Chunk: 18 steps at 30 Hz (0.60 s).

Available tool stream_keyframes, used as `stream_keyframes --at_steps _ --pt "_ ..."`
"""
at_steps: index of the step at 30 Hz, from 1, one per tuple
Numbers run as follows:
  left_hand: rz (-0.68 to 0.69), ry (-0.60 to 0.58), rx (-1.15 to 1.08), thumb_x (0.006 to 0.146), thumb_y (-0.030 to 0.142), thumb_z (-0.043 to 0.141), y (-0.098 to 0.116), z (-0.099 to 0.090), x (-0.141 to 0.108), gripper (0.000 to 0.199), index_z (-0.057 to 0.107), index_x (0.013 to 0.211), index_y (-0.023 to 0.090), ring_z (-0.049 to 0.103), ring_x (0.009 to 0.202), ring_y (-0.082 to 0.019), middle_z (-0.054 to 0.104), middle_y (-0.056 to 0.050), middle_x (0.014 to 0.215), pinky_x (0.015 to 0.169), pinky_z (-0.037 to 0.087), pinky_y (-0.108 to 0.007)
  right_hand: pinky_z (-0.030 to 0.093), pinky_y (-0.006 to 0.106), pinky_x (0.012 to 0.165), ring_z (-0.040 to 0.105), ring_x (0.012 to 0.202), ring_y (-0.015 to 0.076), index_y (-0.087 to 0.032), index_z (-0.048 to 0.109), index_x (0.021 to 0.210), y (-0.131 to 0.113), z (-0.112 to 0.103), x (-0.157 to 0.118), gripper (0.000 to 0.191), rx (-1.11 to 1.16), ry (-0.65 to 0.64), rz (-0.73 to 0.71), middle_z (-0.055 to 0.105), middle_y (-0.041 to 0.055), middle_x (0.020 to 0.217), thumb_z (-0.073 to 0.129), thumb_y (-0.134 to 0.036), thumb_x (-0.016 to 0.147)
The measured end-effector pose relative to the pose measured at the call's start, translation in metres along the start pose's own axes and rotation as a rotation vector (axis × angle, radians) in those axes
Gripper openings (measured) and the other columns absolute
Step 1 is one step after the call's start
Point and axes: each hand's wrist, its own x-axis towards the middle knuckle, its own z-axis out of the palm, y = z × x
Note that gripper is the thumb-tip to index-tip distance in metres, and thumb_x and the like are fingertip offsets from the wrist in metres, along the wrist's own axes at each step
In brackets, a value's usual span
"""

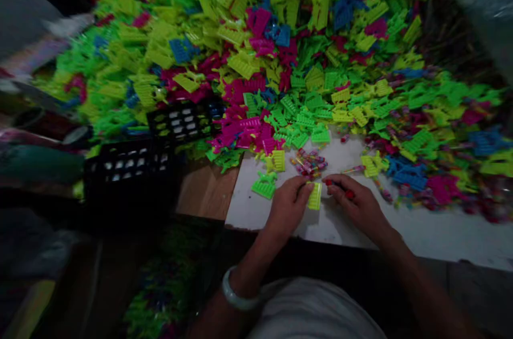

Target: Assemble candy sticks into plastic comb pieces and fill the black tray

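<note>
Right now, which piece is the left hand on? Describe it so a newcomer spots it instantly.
Start at the white sheet below the big multicoloured pile of plastic pieces. Near its lower edge the two hands meet; the left hand pinches a yellow-green ribbed piece. Unlike the loose green piece nearby, it stands between the fingertips of both hands.

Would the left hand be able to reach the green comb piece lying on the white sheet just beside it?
Probably yes: the green comb piece lies bare on the white sheet, with nothing between it and the left hand.
</note>
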Motion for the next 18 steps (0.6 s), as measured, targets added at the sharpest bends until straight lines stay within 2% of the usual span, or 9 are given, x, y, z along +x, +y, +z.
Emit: stream_keyframes --at_steps 4,8,18 --pt "0.034 -0.025 0.013 0.088 0.033 0.048 0.0035 -0.0034 -0.0008 0.022 0.064 0.091 0.018 0.057 0.081 -0.016 0.063 -0.002 0.082 0.07 0.045 -0.024 0.047 0.029 0.082 0.06 0.091 0.0171 -0.021 0.061 0.107 -0.0024 0.0012 0.0063 0.02 -0.001 -0.01 -0.085 0.065 0.0039 0.101 0.051 -0.031 0.094" --pt "0.039 -0.049 0.012 0.088 0.033 0.047 0.0058 -0.0031 0.0006 0.023 0.062 0.079 0.018 0.056 0.078 -0.015 0.061 -0.002 0.077 0.064 0.043 -0.023 0.046 0.028 0.084 0.06 0.095 0.0164 -0.022 0.061 0.11 -0.0021 0.0019 0.0077 0.02 0.003 -0.049 -0.141 0.065 0.0038 0.104 0.05 -0.028 0.095" --pt "0.027 -0.058 -0.011 0.087 0.032 0.047 0.0066 -0.0012 0.0008 0.024 0.063 0.082 0.017 0.053 0.073 -0.014 0.059 -0.001 0.074 0.064 0.041 -0.023 0.049 0.032 0.083 0.061 0.095 0.0192 -0.023 0.062 0.113 0.0018 0.0021 0.0071 0.023 -0.044 -0.073 -0.177 0.065 0.0057 0.103 0.047 -0.029 0.096"
